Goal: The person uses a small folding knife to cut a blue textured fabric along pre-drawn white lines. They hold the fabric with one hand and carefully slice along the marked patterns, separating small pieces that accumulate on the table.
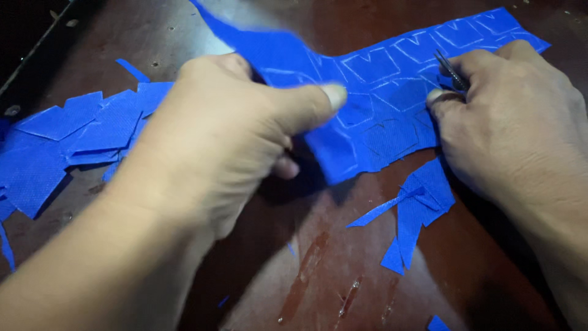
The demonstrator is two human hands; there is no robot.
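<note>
**Blue fabric partly cut, marked shapes remaining**

A strip of blue fabric (380,98), marked with pale outlines, is held above a dark reddish-brown table (318,270). Its near edge is pinched by the left hand (226,135), the thumb pressed on top and the fingers curled beneath. The right hand (514,116) is closed around small metal scissors (452,70), whose blades are set at the strip's right part.

Some cutting appears done: a pile of cut blue pieces (73,141) is gathered on the left, and narrow offcuts (410,214) lie just below the strip. Many outlined shapes on the strip are seen uncut, so a good share seems left.

The tabletop is scratched and worn, with pale scuffs near the front. The surroundings are dark; little of the room is shown.
</note>
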